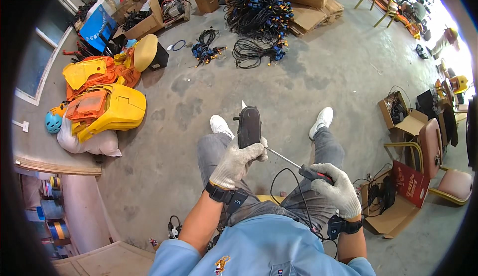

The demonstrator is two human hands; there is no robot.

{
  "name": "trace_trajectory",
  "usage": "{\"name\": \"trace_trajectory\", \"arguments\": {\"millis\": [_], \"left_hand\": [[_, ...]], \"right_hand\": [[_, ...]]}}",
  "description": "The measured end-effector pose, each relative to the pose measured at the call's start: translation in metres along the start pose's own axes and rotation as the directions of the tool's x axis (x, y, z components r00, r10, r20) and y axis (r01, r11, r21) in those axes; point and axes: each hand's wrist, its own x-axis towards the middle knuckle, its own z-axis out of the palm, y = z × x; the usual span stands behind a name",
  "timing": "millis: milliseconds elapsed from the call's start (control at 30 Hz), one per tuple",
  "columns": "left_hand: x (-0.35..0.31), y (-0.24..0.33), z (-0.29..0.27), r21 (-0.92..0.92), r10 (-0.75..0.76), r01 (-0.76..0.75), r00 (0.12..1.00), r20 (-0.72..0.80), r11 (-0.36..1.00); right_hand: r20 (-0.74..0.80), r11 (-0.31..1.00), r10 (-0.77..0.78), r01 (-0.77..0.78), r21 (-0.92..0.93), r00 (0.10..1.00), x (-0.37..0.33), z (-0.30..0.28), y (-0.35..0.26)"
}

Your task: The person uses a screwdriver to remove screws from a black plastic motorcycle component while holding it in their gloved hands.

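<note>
- Left hand [241, 160] is gripping the near end of the black housing [249, 127], its thumb lying across the dark face and its fingers curling around the right side
- Black housing is being held above the middle of the floor [169, 141], well inside its edges, between the person's two white shoes [322, 120]; its long axis is pointing away from the person, and a short peg is projecting on the left
- Right hand [334, 184] is closing around the black-and-red handle of the screwdriver [314, 174]; the shaft is running leftward to the near end of the housing, beside the left fingers; tip contact is remaining unclear at this scale
- Housing is probably behaving as a stiff, fairly light part, since one hand is supporting it; its smooth sides are likely offering modest friction, and the knit gloves [230, 170] may be slipping under torque
- Preferred hold is spanning both long sides near the end being worked, with fingers staying clear of the screwdriver's line and the peg bearing no load
- Yellow plastic shells [122, 108] are resting toward the floor's left edge, the cable pile [256, 13] toward its far edge, and an open carton [396, 222] toward its right edge
</note>
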Motion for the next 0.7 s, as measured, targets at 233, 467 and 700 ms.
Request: {"name": "trace_trajectory", "arguments": {"millis": [233,467,700], "left_hand": [[-0.002,0.004,0.005,0.005,-0.006,0.006,1.0,-0.017,1.0],[-0.002,0.004,0.003,-0.026,-0.012,0.012,0.999,0.034,1.0],[-0.006,0.01,0.004,-0.006,-0.005,0.006,0.999,0.044,1.0]], "right_hand": [[-0.003,1.0,-0.017,0.017,-0.017,1.0,-0.001,-0.001,0.004],[-0.002,0.999,-0.026,0.026,-0.037,1.0,-0.002,0.0,-0.004],[-0.009,0.999,-0.028,0.028,-0.023,1.0,-0.007,-0.003,-0.006]]}}
